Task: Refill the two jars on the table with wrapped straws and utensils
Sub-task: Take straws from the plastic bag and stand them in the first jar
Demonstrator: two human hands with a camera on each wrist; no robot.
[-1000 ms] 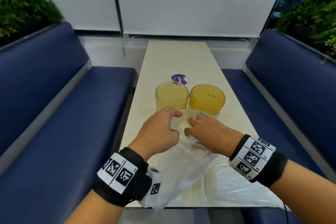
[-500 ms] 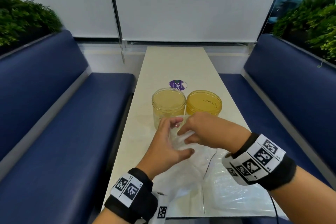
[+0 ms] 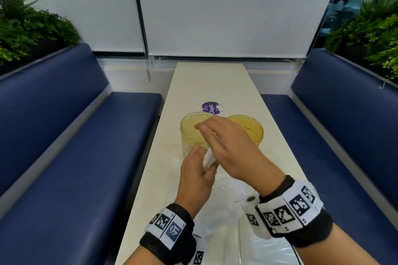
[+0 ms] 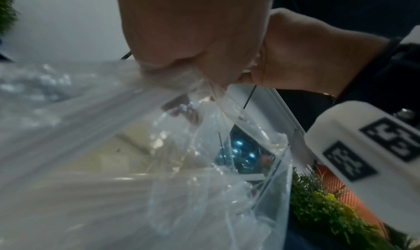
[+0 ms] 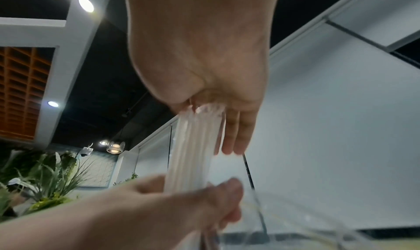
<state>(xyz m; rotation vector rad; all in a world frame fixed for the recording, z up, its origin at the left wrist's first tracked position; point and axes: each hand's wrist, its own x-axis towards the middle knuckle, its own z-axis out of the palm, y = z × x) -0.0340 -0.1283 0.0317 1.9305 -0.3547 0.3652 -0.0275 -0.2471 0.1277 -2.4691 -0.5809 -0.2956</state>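
Note:
Two empty yellow-tinted jars stand side by side mid-table, the left jar (image 3: 190,128) and the right jar (image 3: 253,133). My left hand (image 3: 199,168) grips the mouth of a clear plastic bag (image 3: 217,217) (image 4: 186,173), lifted just in front of the left jar. My right hand (image 3: 221,142) holds a bundle of white wrapped straws (image 3: 208,160) (image 5: 193,149) between thumb and fingers. The bundle's lower part still sits inside my left hand's grip. The right hand's fingertips reach over the left jar's rim. No utensils are visible.
A long cream table (image 3: 211,84) runs away from me between two blue benches (image 3: 86,157) (image 3: 333,135). A purple sticker (image 3: 211,108) lies behind the jars. More clear plastic (image 3: 269,249) lies at the table's near right. Plants stand behind both bench backs.
Both hands have lifted off the bag on the table. My right hand has drawn the straw bundle up out of the bag toward the left jar, while the left keeps hold of the bag mouth.

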